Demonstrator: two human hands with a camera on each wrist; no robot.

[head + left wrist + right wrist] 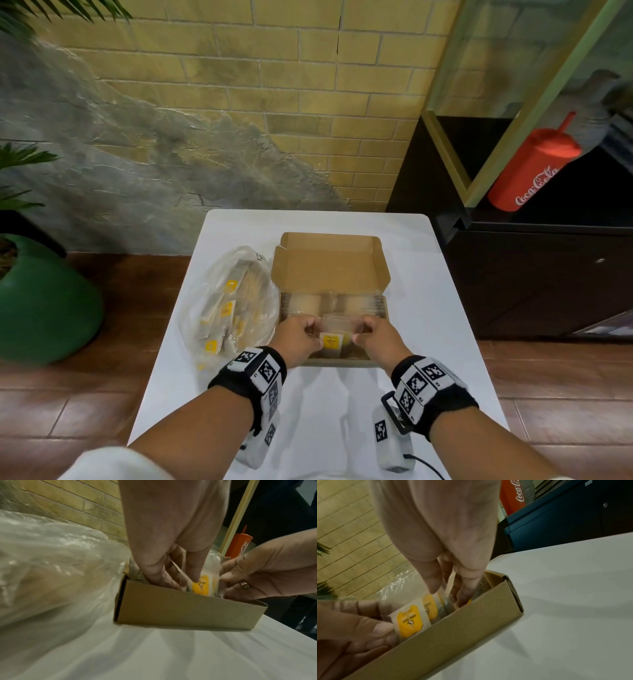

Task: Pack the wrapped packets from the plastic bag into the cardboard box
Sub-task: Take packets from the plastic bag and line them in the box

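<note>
Left hand (297, 337), right hand (378, 337): fingers curled, pinching, facing.

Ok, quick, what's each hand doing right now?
Left hand: pinching the wrapped packet inside the cardboard box.
Right hand: pinching the same packet's other end.

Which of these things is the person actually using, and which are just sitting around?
In use: cardboard box, plastic bag, packet held by left hand and right hand.

Lying about: red cup, green pot, black cabinet.
</note>
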